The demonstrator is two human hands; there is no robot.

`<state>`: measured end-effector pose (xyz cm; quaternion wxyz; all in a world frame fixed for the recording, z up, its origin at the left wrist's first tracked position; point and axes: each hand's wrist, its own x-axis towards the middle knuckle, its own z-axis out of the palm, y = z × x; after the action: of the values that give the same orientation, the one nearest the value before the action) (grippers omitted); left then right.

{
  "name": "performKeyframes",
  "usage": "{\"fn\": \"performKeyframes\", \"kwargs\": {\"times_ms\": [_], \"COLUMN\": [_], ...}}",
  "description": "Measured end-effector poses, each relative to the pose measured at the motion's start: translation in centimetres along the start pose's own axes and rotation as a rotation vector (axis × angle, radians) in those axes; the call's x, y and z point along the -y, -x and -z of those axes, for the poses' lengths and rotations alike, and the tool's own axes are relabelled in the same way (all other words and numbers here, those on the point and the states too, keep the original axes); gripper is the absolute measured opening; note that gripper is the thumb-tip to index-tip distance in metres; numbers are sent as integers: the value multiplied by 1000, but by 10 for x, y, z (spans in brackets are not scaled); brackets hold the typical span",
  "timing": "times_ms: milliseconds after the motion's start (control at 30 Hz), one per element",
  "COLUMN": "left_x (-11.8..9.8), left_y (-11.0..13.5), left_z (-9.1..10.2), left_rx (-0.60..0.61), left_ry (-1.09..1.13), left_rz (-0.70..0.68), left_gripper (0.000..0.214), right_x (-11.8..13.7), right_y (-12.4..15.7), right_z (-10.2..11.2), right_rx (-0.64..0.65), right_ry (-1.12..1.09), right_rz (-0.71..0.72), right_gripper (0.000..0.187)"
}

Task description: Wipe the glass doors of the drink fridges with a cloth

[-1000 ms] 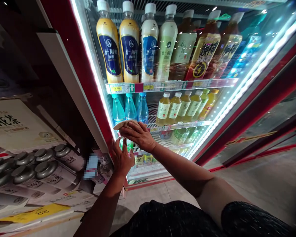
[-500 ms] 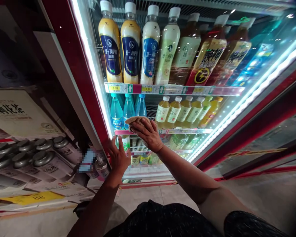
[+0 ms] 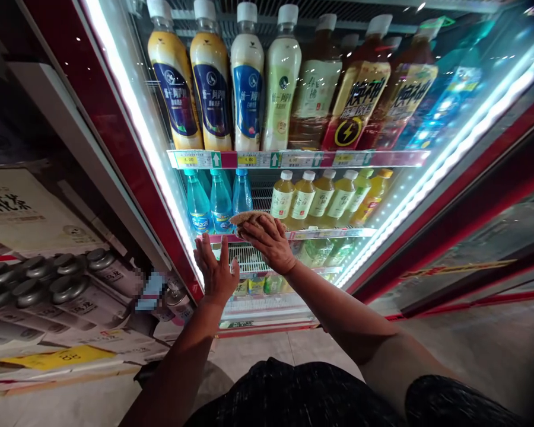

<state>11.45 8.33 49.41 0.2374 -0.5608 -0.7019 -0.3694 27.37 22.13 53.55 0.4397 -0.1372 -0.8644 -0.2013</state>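
Note:
My right hand [image 3: 267, 238] presses a folded brown cloth [image 3: 253, 217] flat, fingers bent over it. It is at the height of the second shelf's front strip, just right of the blue-capped bottles [image 3: 221, 204]. Lower and to the left, my left hand [image 3: 216, 270] is raised with its fingers spread and nothing in it, close to the lit left edge of the drinks fridge [image 3: 160, 172]. White glints in front of the bottles suggest a glass pane; whether the left palm touches it, I cannot tell.
Large drink bottles [image 3: 247, 89] line the top shelf above a price strip [image 3: 293, 159]. Smaller tea bottles [image 3: 302, 198] stand on the second shelf. At left, silver-lidded canisters [image 3: 71, 290] are stacked beside the fridge. A grey floor [image 3: 289, 350] lies below.
The view has shifted, so the bottles sit farther left. Against the shelves, my right hand and the cloth have moved to the right. My left hand's fingers are a little more spread.

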Motion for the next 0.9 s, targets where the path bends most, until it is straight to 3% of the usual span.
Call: {"fn": "performKeyframes", "kwargs": {"times_ms": [133,333,500,667,900], "left_x": [-3,-11,-23,-36,-28], "left_y": [-5,-5,-15,-31,-32], "left_z": [-9,-13,-17,-21,-28], "left_rx": [35,-16,-97,-58,-67], "left_ry": [-26,16,26,-9,-49], "left_rz": [-46,-32,-107,-141,-171], "left_gripper": [106,100,98,96,91], "right_x": [-13,-30,-34,-44,-64], "right_y": [6,8,22,33,50], "right_z": [7,18,21,23,34], "right_rx": [38,-92,5,-26,-26], "right_ry": [-33,-42,21,38,37], "right_rz": [77,-35,36,-41,50], "right_gripper": [45,54,53,58,55]}}
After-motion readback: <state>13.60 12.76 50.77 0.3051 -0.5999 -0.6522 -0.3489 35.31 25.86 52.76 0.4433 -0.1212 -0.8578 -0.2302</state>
